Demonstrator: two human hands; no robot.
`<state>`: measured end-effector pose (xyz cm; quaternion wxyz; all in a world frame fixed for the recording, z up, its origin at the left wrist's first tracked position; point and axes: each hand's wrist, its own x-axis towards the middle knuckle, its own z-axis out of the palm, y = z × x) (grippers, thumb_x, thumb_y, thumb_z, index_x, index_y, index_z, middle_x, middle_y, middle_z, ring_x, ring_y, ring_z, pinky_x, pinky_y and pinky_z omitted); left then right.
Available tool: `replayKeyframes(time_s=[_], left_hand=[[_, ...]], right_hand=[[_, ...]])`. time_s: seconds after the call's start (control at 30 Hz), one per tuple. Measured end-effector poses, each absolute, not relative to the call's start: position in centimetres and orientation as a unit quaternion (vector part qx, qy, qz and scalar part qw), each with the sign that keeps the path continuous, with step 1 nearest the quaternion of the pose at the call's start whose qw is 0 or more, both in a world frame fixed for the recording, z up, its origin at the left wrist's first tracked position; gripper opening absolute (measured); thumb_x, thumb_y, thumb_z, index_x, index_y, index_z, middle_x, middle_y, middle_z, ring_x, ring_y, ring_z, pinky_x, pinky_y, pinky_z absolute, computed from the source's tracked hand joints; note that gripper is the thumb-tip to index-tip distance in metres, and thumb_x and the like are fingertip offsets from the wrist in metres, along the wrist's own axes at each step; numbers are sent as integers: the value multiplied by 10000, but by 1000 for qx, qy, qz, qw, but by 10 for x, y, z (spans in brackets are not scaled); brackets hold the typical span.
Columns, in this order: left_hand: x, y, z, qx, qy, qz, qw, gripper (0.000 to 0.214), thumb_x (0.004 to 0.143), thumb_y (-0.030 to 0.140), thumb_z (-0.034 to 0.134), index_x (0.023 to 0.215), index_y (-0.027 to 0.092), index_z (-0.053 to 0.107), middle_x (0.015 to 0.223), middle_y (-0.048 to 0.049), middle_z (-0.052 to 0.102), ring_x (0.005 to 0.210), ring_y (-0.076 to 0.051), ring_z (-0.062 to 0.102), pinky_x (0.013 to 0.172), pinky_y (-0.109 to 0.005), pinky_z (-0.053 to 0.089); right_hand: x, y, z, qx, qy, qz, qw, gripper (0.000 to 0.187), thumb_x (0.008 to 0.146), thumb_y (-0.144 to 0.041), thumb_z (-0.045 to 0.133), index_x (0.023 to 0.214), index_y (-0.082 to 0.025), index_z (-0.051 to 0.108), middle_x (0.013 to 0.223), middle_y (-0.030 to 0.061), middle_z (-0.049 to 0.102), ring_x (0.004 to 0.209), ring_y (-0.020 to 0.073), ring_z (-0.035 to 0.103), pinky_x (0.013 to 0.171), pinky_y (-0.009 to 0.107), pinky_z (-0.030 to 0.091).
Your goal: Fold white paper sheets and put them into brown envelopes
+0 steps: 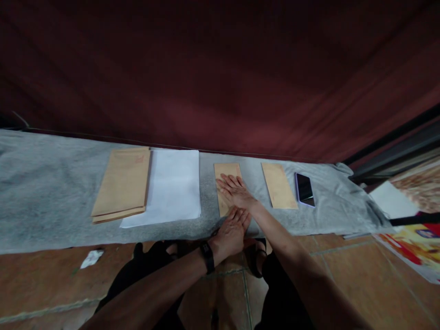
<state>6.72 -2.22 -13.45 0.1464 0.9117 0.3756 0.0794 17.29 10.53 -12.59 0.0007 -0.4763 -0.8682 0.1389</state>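
The right hand [237,190] lies flat on the envelope [227,169], gripping nothing; the left hand [231,231], fingers extended, likewise, crosses the cloth's [62,197] near edge at the envelope's near end; cloth strips separate that envelope from paper [177,183] leftward and another envelope [279,185] rightward.

Maroon cloth [206,87]; tiled floor [371,270]

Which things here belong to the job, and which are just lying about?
Job, it seems:
envelope under right hand
envelope stack
white paper
lone envelope

Lying about, probably:
phone
white scrap
colourful printed item
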Motion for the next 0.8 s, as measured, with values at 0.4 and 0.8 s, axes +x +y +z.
replayKeyframes(time_s=[0.4,0.8], left_hand=[[69,-12,-181,922,339,158,100,795,980,654,420,1522,73,377,1598,-215,425,1539,-315,312,1271,-531,211],[61,-13,-150,912,364,130,138,728,1005,559,425,1564,102,328,1653,-179,343,1560,-269,267,1279,-460,191]], right_hand=[[161,136,-138,-531,-843,61,67,535,1098,-433,247,1606,-288,334,1698,33,275,1559,255,256,1270,517,170],[182,147,-145,-514,-852,85,55,655,1089,-486,166,1626,-123,263,1709,112,207,1585,231,180,1296,429,120]])
